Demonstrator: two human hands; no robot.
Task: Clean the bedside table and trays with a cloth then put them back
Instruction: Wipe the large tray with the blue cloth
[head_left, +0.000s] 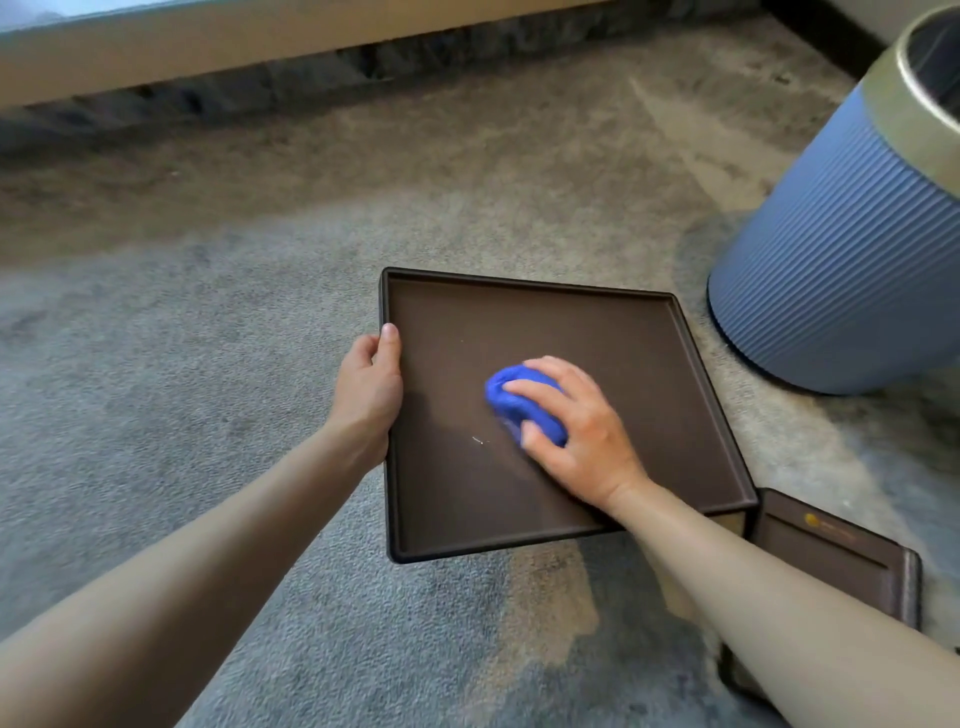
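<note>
Grey carpeted floor (208, 364): the left hand (369, 387) grips the square dark-brown tray's (597, 332) rim while the right hand (576, 431) presses a bunched blue cloth (511, 397) inside; wiping underway, second brown tray (831, 551) beside it apparently waiting.

floor: grey-beige carpet (208, 364) | far: pale ledge (260, 57) | right: ribbed blue bin (841, 270)
</note>
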